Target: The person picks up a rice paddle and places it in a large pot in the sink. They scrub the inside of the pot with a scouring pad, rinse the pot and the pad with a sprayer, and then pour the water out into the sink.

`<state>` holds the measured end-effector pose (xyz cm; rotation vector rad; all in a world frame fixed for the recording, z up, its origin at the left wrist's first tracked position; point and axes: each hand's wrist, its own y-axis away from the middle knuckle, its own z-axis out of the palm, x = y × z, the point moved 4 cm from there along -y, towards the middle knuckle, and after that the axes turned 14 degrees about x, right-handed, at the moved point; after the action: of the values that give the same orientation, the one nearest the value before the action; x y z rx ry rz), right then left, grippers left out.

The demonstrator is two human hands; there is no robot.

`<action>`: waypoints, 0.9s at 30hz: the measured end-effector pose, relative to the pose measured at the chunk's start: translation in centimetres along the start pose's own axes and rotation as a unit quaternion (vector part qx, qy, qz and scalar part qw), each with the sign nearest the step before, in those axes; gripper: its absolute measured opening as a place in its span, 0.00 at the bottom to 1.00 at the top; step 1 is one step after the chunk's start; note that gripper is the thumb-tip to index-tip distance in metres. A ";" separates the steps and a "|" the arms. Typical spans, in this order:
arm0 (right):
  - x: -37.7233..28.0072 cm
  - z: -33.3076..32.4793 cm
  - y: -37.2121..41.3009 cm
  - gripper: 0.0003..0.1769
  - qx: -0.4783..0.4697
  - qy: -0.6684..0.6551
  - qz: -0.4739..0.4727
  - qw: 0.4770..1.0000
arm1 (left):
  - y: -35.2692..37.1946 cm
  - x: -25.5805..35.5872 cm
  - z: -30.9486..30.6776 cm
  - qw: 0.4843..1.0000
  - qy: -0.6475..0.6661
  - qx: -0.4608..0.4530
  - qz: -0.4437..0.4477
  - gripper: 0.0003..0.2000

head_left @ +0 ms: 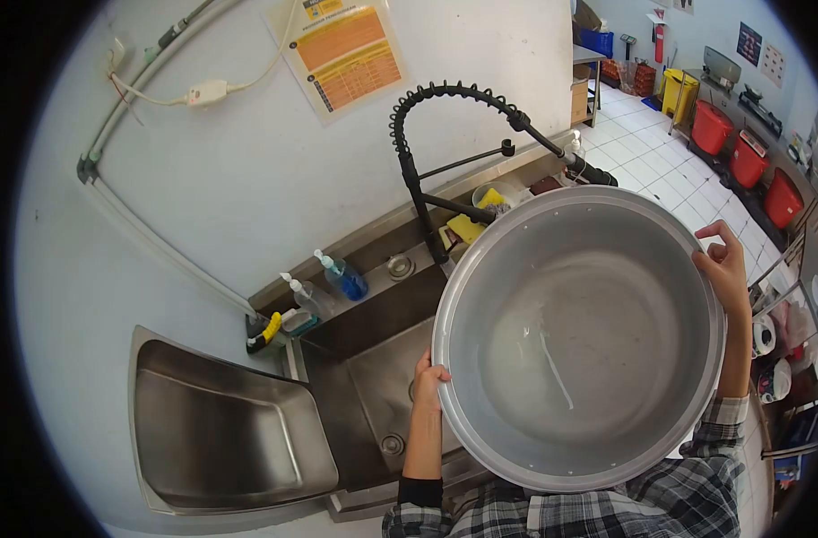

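Observation:
A large round metal basin (597,332) is held up in front of my body, its open top facing me, with a whitish streak of reflected light inside. My left hand (429,381) grips its left rim, thumb over the edge and the other fingers mostly hidden behind. At the upper right, my right hand (722,264) is closed on the rim, with its index finger raised and bent. Behind the basin's left side lies a stainless steel sink (382,377), partly covered by it.
A black spring faucet (418,179) arches close behind the basin. Pump bottles, including one with blue liquid (344,278), line the sink ledge. A metal tub (229,430) leans at the left. Yellow sponges (467,229) lie behind the basin. Red bins (712,127) stand farther right.

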<state>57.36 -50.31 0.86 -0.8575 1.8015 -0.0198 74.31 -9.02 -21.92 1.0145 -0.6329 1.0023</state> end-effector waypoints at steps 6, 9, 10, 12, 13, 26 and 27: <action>-1.5 0.5 -0.3 0.14 0.003 0.027 -0.048 0.998 | -1.6 -2.9 -0.8 0.998 0.045 0.002 -0.042 0.38; -3.4 1.2 0.1 0.14 -0.006 0.009 -0.063 0.998 | -1.6 -2.7 -0.8 0.996 0.087 0.004 -0.025 0.39; -4.2 1.6 0.3 0.14 -0.007 0.005 -0.072 0.997 | -1.8 -3.2 -1.4 0.996 0.082 0.004 -0.031 0.39; -5.4 2.0 0.1 0.15 -0.010 0.017 -0.083 0.996 | -2.0 -3.8 -1.6 0.996 0.087 0.004 -0.025 0.35; -5.7 2.3 0.0 0.15 -0.009 0.008 -0.090 0.996 | -2.1 -4.2 -1.7 0.995 0.097 0.012 -0.026 0.35; -10.6 4.9 1.3 0.15 -0.032 0.002 -0.152 0.988 | -4.9 -9.5 -1.7 0.982 0.178 -0.010 -0.055 0.33; -11.1 5.2 1.6 0.15 -0.036 0.004 -0.154 0.987 | -4.9 -10.3 -2.0 0.980 0.189 -0.001 -0.061 0.33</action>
<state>62.48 -40.96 7.18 -1.1821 1.6699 -0.1572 74.34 -11.97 -33.10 0.8203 -0.2549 1.0510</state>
